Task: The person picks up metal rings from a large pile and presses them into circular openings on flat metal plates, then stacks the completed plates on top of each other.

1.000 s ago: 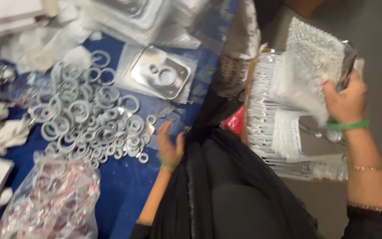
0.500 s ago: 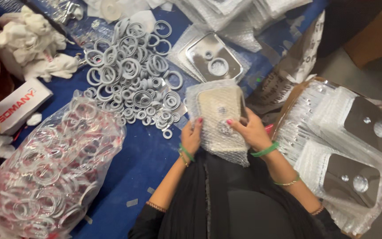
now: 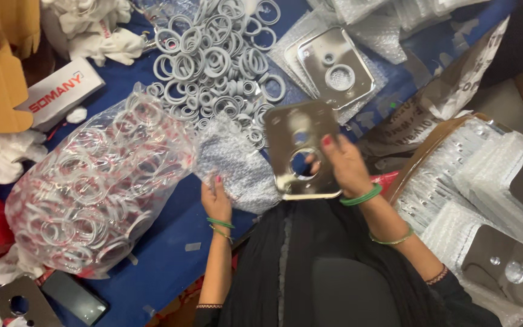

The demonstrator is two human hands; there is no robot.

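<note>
A worker's two hands part a polished plate from its wrapping above a blue-covered table (image 3: pixel 171 254). At far left lies a clear bag of grey rings (image 3: pixel 95 194), bulging and knotted, with loose grey rings (image 3: pixel 213 60) heaped beyond it. The left hand (image 3: pixel 215 203), its grip clenched on the lower edge of an emptied bubble-wrap sleeve (image 3: pixel 237 166), sits low and close to the body. Just to its right, touching the sleeve's edge, the steel plate (image 3: pixel 302 148) stands tilted, long axis running up and away from the worker, its large round hole facing the camera. The right hand (image 3: pixel 343 166) is grasping that plate by its right side, thumb near the hole. A second plate (image 3: pixel 334 68) rests on wrap beyond; wrapped plates (image 3: pixel 503 263) fill a carton at right.
</note>
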